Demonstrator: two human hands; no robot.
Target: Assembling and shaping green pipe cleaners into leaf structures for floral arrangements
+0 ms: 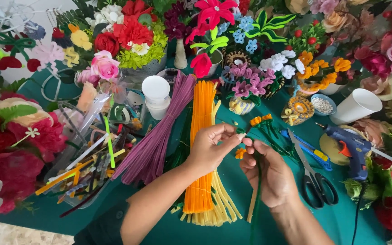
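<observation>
My left hand (pixel 212 147) pinches the top of a dark green pipe-cleaner stem (pixel 256 199) near a small green leaf piece. My right hand (pixel 268 174) grips the same stem lower down, and the stem hangs toward the table's front edge. A small orange pipe-cleaner flower (pixel 240 153) sits between the two hands. Just beyond the fingers lie finished orange buds on green stems (pixel 262 121). Bundles of orange pipe cleaners (pixel 203 145), pale yellow ones (pixel 221 211) and purple ones (pixel 157 140) lie under and left of my left hand.
Black-handled scissors (pixel 316 181), a blue craft knife (pixel 311 152) and a blue glue gun (pixel 352 147) lie at the right on the teal tablecloth (pixel 341 218). White paper cups (pixel 156 93) (pixel 357 106), a bead bowl (pixel 323 105) and a tray of scraps (pixel 82 172) stand around. Handmade flowers ring the table.
</observation>
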